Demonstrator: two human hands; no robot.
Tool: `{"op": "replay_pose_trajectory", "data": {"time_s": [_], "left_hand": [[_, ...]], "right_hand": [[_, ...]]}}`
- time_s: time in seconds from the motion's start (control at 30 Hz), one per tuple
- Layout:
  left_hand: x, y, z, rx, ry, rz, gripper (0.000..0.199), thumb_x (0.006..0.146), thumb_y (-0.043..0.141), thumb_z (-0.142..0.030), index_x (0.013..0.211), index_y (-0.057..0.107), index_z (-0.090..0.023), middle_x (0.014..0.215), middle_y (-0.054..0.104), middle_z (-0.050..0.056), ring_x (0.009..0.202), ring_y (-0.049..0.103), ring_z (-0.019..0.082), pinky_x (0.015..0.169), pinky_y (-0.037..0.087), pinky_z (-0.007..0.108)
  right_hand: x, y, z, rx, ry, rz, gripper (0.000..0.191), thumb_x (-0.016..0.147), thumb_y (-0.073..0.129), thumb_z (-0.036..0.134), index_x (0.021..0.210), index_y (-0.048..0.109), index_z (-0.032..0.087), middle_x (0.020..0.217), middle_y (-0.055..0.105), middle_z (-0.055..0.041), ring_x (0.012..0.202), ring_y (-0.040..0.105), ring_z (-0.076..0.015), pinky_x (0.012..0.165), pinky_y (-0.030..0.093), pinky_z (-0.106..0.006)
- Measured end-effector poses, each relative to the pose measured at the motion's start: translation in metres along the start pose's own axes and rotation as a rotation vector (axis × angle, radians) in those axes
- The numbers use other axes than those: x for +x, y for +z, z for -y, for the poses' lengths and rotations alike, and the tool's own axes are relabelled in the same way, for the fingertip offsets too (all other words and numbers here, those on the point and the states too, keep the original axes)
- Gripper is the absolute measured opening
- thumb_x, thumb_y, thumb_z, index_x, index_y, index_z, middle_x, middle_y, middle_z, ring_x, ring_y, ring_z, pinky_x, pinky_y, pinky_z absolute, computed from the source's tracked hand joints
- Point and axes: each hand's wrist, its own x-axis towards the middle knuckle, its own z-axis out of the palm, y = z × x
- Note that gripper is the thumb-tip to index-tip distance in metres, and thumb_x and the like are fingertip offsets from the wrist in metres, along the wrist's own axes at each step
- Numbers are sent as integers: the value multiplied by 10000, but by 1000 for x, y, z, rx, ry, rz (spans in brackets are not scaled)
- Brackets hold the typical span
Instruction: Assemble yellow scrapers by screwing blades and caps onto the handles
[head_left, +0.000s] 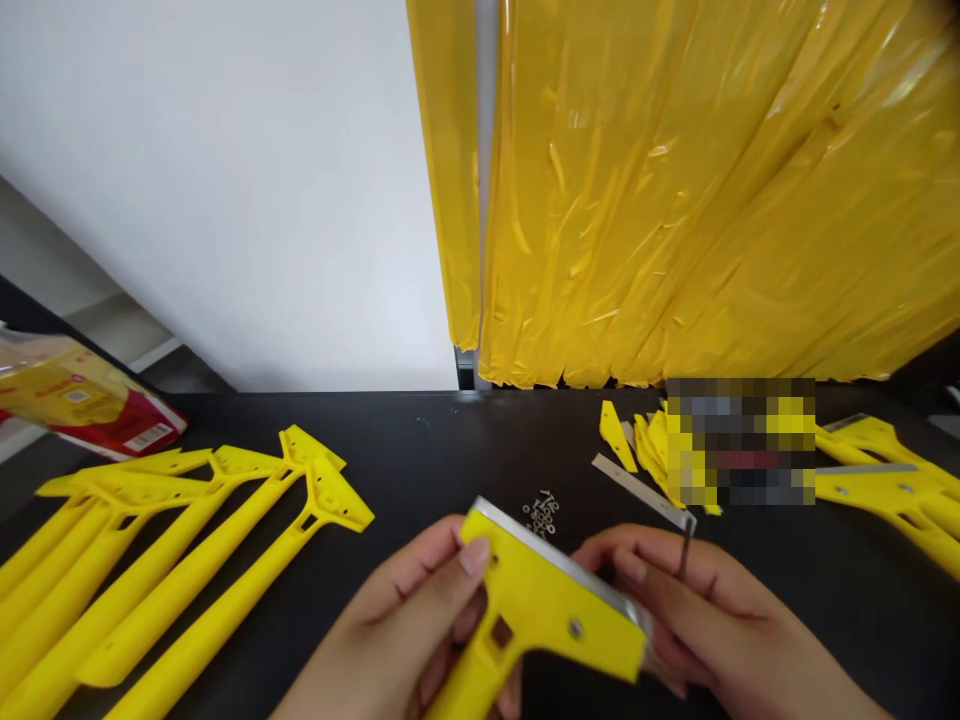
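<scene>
A yellow scraper (536, 590) with a metal blade strip along its upper edge is tilted in front of me. My left hand (420, 620) holds it, thumb on the head's left end and fingers behind. One screw shows near the head's right end; a hole is near the left. My right hand (697, 610) is closed at the blade's right end, with a thin dark metal rod (686, 548) sticking up from its fingers. Its fingertips are partly hidden behind the scraper. Small nuts and screws (541, 514) lie on the black table just beyond the scraper.
Several yellow scraper handles (217, 580) lie at the left, beside a plastic bag (90, 395). At the right are yellow plates (616, 436), a flat metal strip (641, 488) and scrapers with blades (877, 485). Yellow plastic sheeting (675, 200) hangs behind.
</scene>
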Motion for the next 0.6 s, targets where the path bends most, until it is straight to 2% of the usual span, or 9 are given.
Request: {"op": "replay_pose_trajectory", "data": {"time_s": [0.07, 0.13, 0.2, 0.33, 0.4, 0.5, 0.6], "left_hand": [[2, -4, -10, 29, 102, -34, 246, 943, 715, -455, 938, 644, -220, 607, 686, 22, 429, 554, 123, 390, 439, 176], [3, -5, -19, 18, 214, -86, 204, 937, 730, -405, 901, 632, -228, 640, 682, 18, 502, 605, 159, 390, 467, 197], [3, -3, -23, -7, 263, -141, 157, 936, 738, -347, 905, 637, -230, 729, 682, 16, 642, 668, 187, 455, 524, 218], [-1, 2, -20, -27, 257, -241, 118, 956, 707, -316, 941, 634, -225, 843, 646, 7, 805, 722, 225, 635, 609, 287], [-2, 5, -18, -23, 263, -272, 102, 979, 665, -316, 952, 632, -224, 868, 640, 6, 823, 732, 234, 682, 621, 312], [0, 9, -18, -2, 266, -314, 97, 999, 624, -322, 974, 630, -229, 905, 652, 4, 828, 734, 231, 683, 615, 316], [0, 11, -18, 22, 233, -333, 131, 998, 612, -362, 968, 608, -234, 856, 667, 1, 791, 731, 234, 621, 586, 302]], "right_hand": [[3, -4, 2, -313, -163, -76, 410, 993, 593, 592, 1010, 799, 238, 632, 588, 12, 589, 528, -137, 567, 436, -233], [3, -7, 4, -571, -310, -97, 351, 1039, 541, 513, 1025, 792, 269, 803, 708, -22, 734, 626, -178, 679, 497, -264], [2, -9, 5, -751, -401, -69, 281, 1055, 521, 416, 1047, 770, 284, 937, 759, -30, 826, 678, -204, 719, 519, -281], [2, -12, 3, -956, -512, -21, 209, 1028, 530, 258, 956, 726, 258, 870, 759, -22, 770, 707, -202, 662, 527, -286], [4, -14, 1, -1015, -577, -45, 200, 1028, 545, 240, 1065, 738, 274, 933, 771, -24, 817, 722, -205, 740, 555, -302], [8, -16, -2, -1107, -617, -59, 351, 1035, 539, 225, 1351, 664, 312, 1124, 763, -46, 990, 723, -227, 892, 565, -356], [10, -16, -4, -1221, -577, -17, 447, 1022, 491, 174, 1440, 606, 283, 1135, 749, -77, 1006, 714, -249, 893, 571, -408]]}}
